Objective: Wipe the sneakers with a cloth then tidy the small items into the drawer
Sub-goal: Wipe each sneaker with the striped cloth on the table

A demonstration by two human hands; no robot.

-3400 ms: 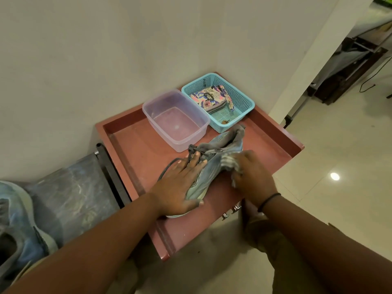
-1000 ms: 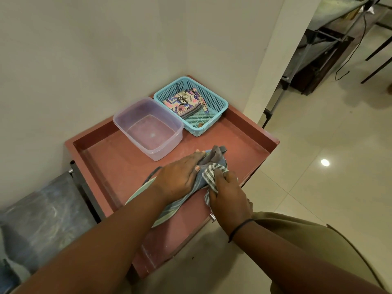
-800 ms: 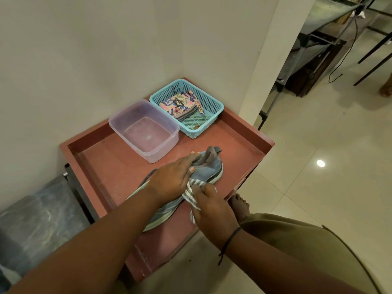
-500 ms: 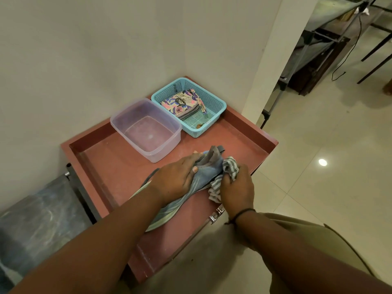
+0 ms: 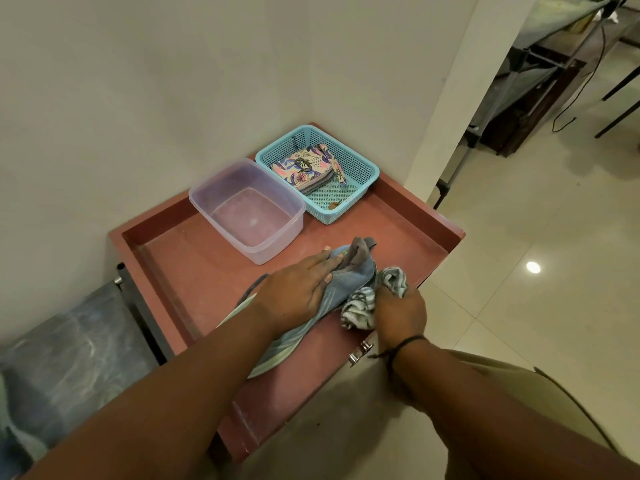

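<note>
Left hand (image 5: 294,289): fingers straight, still pressing the sneaker (image 5: 343,282) flat on the table (image 5: 194,261).
Right hand (image 5: 398,306): clamped on the cloth (image 5: 360,303), now drawn back beside the sneaker.
Meaning: wiping likely continues.

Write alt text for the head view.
Left hand presses a blue sneaker flat on a red table while the right hand holds a striped cloth against it; behind stand a clear tub and teal basket.

No words, numbers or brand marks can be read anywhere; the pouch (image 5: 304,169) in the basket (image 5: 360,168) bears only a floral pattern.
</note>
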